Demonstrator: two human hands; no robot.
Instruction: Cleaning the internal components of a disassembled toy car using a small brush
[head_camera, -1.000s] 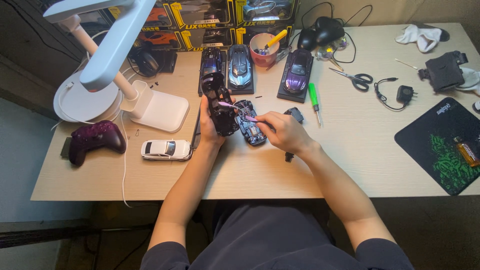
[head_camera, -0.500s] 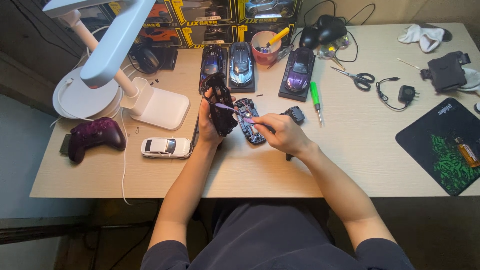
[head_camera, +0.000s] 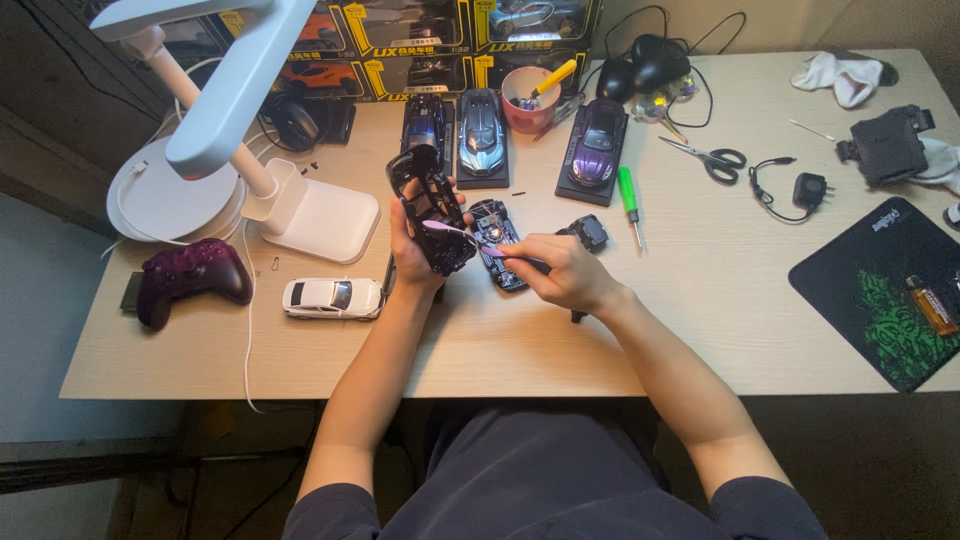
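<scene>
Black plastic fills the left hand (head_camera: 420, 240), which is closed around a model car body shell (head_camera: 432, 210) held upright and tilted just above the desk (head_camera: 700, 330), near its middle. The right hand (head_camera: 562, 272) pinches a thin pink tool (head_camera: 455, 229) between thumb and fingers, its tip touching the shell's inner side. Just behind the right hand lies the car's dark chassis (head_camera: 496, 240), with a small black part (head_camera: 590, 232) to its right. 3 display model cars (head_camera: 481, 132) stand in a row at the far side, a green screwdriver (head_camera: 628, 194) and scissors (head_camera: 706, 157) lie to the right, and a white model car (head_camera: 332, 297) and purple game controller (head_camera: 190, 277) sit to the left beside the lamp base (head_camera: 315, 215). Work this fine likely goes best with the shell gripped firmly, the right wrist braced on the desk, and the tool tip pressed lightly so thin plastic does not crack.
</scene>
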